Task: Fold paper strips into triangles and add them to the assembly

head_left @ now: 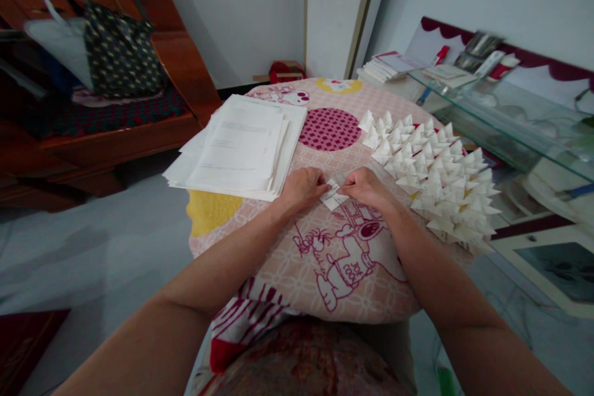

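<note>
Head view: hands pinch folded paper, patterned bag hiding its contents.

I'm viewing a rounded, cloth-covered table, pink with printed figures. Stacked papers lie on its left, spiky folded pieces crowd its right; whether the small paper between them touches down, I can't tell.
</note>
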Demonstrator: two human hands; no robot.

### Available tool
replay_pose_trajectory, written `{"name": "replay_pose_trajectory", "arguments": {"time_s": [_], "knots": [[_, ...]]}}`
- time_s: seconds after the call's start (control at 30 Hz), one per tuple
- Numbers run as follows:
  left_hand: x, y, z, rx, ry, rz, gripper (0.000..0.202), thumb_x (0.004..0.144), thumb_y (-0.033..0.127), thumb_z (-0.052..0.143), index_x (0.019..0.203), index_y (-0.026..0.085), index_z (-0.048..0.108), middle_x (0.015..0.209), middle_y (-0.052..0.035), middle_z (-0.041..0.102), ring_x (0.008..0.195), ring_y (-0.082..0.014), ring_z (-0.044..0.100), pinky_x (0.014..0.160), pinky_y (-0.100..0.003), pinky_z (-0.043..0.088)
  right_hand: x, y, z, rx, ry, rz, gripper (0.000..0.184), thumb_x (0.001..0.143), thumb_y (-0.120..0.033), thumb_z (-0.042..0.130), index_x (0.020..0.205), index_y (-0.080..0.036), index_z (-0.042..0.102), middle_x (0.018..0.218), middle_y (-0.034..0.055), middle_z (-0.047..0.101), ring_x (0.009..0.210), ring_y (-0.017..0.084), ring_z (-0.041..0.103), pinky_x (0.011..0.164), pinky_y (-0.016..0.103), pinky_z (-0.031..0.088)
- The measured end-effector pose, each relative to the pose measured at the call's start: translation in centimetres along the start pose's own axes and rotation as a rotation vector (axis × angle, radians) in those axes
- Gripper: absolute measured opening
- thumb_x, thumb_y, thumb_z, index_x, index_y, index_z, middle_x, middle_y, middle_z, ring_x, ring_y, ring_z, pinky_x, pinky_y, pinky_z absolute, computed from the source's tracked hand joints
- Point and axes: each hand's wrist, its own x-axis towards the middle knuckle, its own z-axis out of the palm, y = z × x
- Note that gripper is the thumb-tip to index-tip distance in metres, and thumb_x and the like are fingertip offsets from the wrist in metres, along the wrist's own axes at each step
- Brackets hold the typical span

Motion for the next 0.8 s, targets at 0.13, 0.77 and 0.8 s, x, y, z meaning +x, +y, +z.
{"name": "replay_pose_trajectory", "arguments": {"time_s": [0.13, 0.77, 0.8], "knots": [[-0.1, 0.0, 0.1, 0.009, 0.006, -0.009, 0.025, 0.089, 0.040, 0.064, 0.088, 0.017, 0.075, 0.082, -0.0072, 0.072, 0.080, -0.0199, 0.064, 0.071, -0.029, 0.046, -0.2, 0.2, -0.6, 0.066, -0.073, 0.024, 0.015, 0.077, -0.022, 0.070, 0.064, -0.015, 0.068, 0.051, -0.0037, 0.053, 0.048, 0.009, 0.046, 0.050, 0.024, 0.033], [-0.1, 0.0, 0.3, -0.002, 0.018, -0.021, 0.023, 0.089, 0.039, 0.065, 0.087, 0.018, 0.075, 0.079, -0.0068, 0.070, 0.080, -0.0203, 0.063, 0.072, -0.030, 0.047, -0.5, -0.3, -1.0, -0.013, -0.099, 0.068, 0.019, 0.076, -0.021, 0.069, 0.058, -0.017, 0.064, 0.049, -0.0035, 0.051, 0.050, 0.011, 0.048, 0.053, 0.026, 0.035], [-0.1, 0.1, 0.3, -0.003, 0.015, -0.022, 0.023, 0.089, 0.039, 0.065, 0.087, 0.018, 0.075, 0.080, -0.0070, 0.070, 0.080, -0.0206, 0.063, 0.073, -0.031, 0.047, -0.5, -0.2, -0.9, -0.013, -0.085, 0.069, 0.018, 0.075, -0.022, 0.069, 0.059, -0.017, 0.064, 0.050, -0.0034, 0.052, 0.051, 0.011, 0.049, 0.053, 0.026, 0.035]]}}
